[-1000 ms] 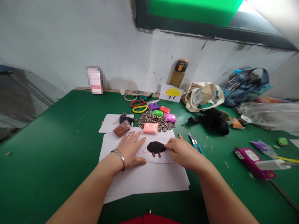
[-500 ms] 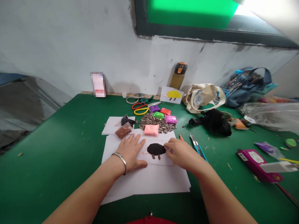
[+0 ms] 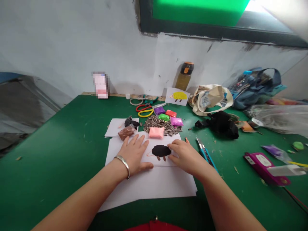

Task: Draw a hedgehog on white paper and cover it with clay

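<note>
My left hand [image 3: 134, 154] lies flat with fingers spread on white paper [image 3: 154, 183], left of a hedgehog-like picture. The picture has a raised black clay body [image 3: 161, 150], brown legs [image 3: 161, 158] and a thinly outlined pointed snout. At the body's right edge, the index fingertip of my right hand [image 3: 184, 155] touches the black clay. Its thumb is apart, lower down on the paper, and I see nothing held between them. A brown clay packet [image 3: 126, 132] lies just beyond my left fingertips. A peach clay packet [image 3: 156, 132] rests against sunflower seeds [image 3: 173, 130].
Purple [image 3: 159, 110], red, green and pink clay packets lie around the seeds. Scissors [image 3: 145, 110] are behind them. A utility knife [image 3: 205, 152] lies right of my right hand. Farther back stand a yellow hedgehog card [image 3: 177, 97], a bottle [image 3: 184, 75] and a phone [image 3: 101, 85].
My right thumb and index finger have moved apart from a pinch at the clay body's right edge. My left hand stays flat on the paper. The view has shifted slightly.
</note>
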